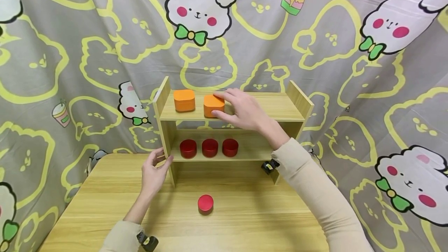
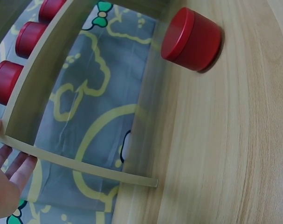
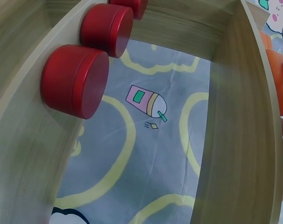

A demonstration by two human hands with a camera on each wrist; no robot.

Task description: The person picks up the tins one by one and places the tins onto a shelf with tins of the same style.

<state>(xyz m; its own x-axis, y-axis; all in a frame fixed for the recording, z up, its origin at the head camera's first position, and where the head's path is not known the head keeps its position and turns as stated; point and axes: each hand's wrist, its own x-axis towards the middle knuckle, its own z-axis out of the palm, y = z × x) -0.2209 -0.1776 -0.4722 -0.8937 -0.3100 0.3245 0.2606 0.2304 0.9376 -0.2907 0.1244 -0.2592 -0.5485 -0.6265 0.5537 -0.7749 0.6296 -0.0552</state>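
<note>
A small wooden shelf (image 1: 234, 158) stands on the table. My right hand (image 1: 245, 108) grips an orange box (image 1: 212, 106) with rounded corners on the top board, thumb at the front and fingers at the back. To its left sits a second orange box (image 1: 184, 100). My left hand (image 1: 154, 172) holds the shelf's left side panel (image 2: 80, 164), with the thumb inside and the fingers outside. On the middle board, three round red tins stand in a row: a left tin (image 1: 188, 149), a middle tin (image 1: 210, 148) and a right tin (image 1: 230, 147).
Another red tin (image 1: 205, 204) stands on the wooden table (image 1: 266, 221) in front of the shelf. Behind the shelf hangs a grey curtain (image 1: 266, 49) with cartoon rabbits. The right side panel (image 1: 301, 102) rises above the top board.
</note>
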